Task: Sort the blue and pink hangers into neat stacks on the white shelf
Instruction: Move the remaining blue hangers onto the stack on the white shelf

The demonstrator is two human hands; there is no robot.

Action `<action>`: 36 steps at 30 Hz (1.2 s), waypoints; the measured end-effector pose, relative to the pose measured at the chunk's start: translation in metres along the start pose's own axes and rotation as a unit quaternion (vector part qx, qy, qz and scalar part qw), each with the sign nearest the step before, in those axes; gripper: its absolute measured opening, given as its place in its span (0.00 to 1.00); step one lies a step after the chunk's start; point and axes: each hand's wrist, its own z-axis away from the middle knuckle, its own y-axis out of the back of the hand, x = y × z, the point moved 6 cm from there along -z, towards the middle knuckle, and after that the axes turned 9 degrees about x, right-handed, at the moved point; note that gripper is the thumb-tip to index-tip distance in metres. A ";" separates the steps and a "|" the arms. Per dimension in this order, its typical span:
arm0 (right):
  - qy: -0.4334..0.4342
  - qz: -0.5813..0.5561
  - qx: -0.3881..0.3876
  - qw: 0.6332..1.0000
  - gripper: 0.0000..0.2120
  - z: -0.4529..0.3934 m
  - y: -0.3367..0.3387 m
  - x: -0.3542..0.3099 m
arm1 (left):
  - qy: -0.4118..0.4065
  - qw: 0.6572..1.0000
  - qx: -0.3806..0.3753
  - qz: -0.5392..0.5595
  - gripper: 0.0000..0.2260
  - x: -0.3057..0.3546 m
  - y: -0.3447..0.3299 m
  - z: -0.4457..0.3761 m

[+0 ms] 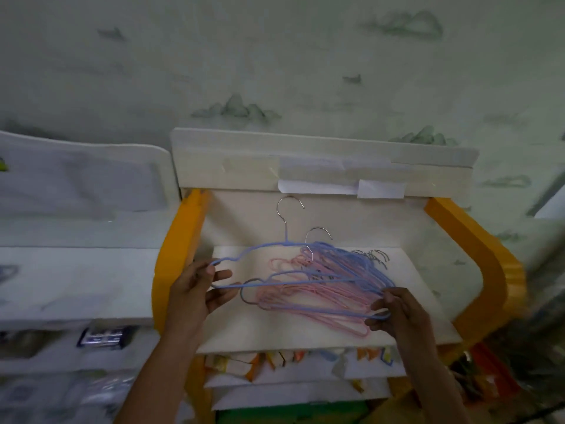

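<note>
Both hands hold one blue hanger [275, 284] above the white shelf [232, 328]: left hand [198, 289] pinches one end, right hand [394, 313] the other. It lies sideways, hook toward the back edge, over the pink hangers [305, 301].

Blue hangers [345, 261] and pink hangers [305, 298] with silver metal hooks [289, 206] lie mixed at the centre on a white shelf [428, 316]. Yellow-orange side frames [177, 246] flank it left and right. Across the upper frame, pale green wallpaper [275, 56] carries a pattern of darker green, misty mountain shapes.
</note>
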 end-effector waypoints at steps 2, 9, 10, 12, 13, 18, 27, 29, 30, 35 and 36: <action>-0.013 -0.014 -0.023 1.000 0.10 0.007 0.000 0.000 | -0.008 1.000 0.017 0.003 0.09 0.002 0.013 0.021; -0.020 -0.021 -0.118 0.993 0.09 0.055 -0.013 0.014 | -0.040 0.994 0.097 0.015 0.07 0.004 0.077 0.088; -0.020 -0.022 -0.129 0.991 0.09 0.061 -0.019 0.018 | -0.046 0.992 0.114 0.015 0.07 0.006 0.088 0.095; -0.028 -0.026 -0.149 0.988 0.21 0.073 -0.035 0.017 | -0.058 0.987 0.149 0.020 0.06 0.014 0.112 0.108; -0.033 -0.025 -0.163 0.986 0.30 0.079 -0.045 0.017 | -0.063 0.984 0.163 0.023 0.06 0.018 0.124 0.113; -0.018 -0.019 -0.221 0.975 0.17 0.111 -0.104 0.006 | -0.085 0.968 0.232 0.039 0.07 0.046 0.187 0.138; 0.011 -0.016 -0.302 0.953 0.07 0.180 -0.207 -0.002 | -0.126 0.942 0.306 0.045 0.07 0.084 0.303 0.160; 0.015 -0.017 -0.308 0.951 0.08 0.200 -0.232 -0.002 | -0.132 0.940 0.313 0.043 0.07 0.095 0.331 0.159; 0.014 -0.019 -0.310 0.950 0.08 0.211 -0.244 -0.002 | -0.133 0.937 0.319 0.043 0.08 0.101 0.346 0.158; 0.005 -0.032 -0.338 0.940 0.09 0.264 -0.312 -0.006 | -0.153 0.927 0.341 0.044 0.09 0.133 0.419 0.152; 0.004 -0.030 -0.340 0.940 0.09 0.273 -0.325 -0.005 | -0.152 0.925 0.345 0.049 0.09 0.139 0.432 0.150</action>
